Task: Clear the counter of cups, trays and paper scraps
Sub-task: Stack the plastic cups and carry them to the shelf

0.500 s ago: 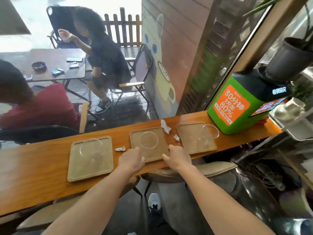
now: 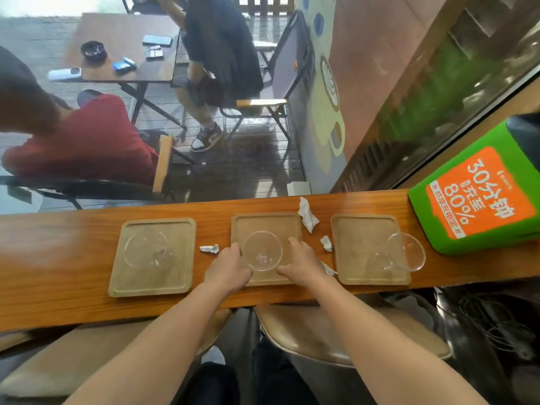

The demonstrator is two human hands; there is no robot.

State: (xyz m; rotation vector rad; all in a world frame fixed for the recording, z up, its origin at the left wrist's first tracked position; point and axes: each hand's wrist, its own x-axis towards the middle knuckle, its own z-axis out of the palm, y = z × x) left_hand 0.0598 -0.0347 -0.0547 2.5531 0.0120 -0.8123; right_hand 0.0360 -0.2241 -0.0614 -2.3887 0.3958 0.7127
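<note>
Three tan wooden trays lie in a row on the wooden counter, each carrying a clear glass cup. My left hand grips the near left edge of the middle tray. My right hand grips its near right edge. The middle cup stands between my hands. The left tray holds the left cup. On the right tray, the right cup lies tipped toward the right edge. Crumpled paper scraps lie between the trays: the left scrap, the large scrap, the small scrap.
A green box with an orange label stands at the counter's right end. Two beige stools sit under the counter's near edge. Beyond the window, two people sit at an outdoor table.
The view has tilted down and closer to the counter. Both hands have slid forward along the sides of the middle tray and now flank its cup.
</note>
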